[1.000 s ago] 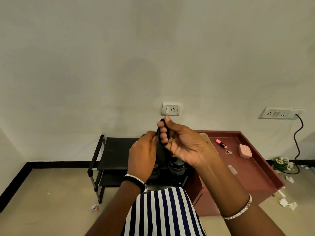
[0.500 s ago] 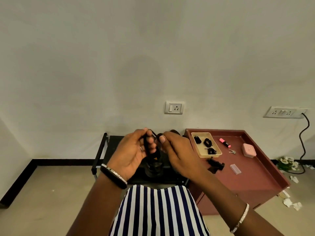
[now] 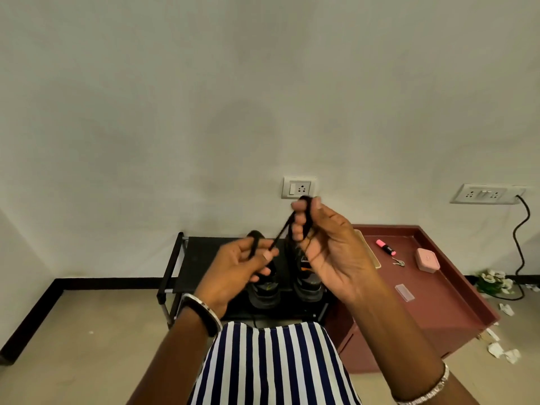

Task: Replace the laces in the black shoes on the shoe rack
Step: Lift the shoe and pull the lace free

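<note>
A black lace (image 3: 283,231) stretches between my two hands, held up in front of the shoe rack (image 3: 201,258). My right hand (image 3: 330,249) is raised, with the lace wound around its curled fingers and pinched at the fingertips. My left hand (image 3: 242,270) is lower and pinches the other part of the lace, a loop of it showing above the fingers. Two black shoes (image 3: 306,285) stand side by side on the rack's top shelf, partly hidden behind my hands.
A dark red low table (image 3: 438,290) stands right of the rack with a pink highlighter (image 3: 385,247), a key (image 3: 399,262), a pink case (image 3: 427,259) and a tan tray (image 3: 371,252) mostly hidden by my right hand. Paper scraps (image 3: 502,352) lie on the floor at right. A black cable (image 3: 521,244) hangs from the wall socket.
My hands have drawn apart: the right one rose with the lace wound on it, the left dropped slightly. The lace now stretches between them. The camera shifted a little.
</note>
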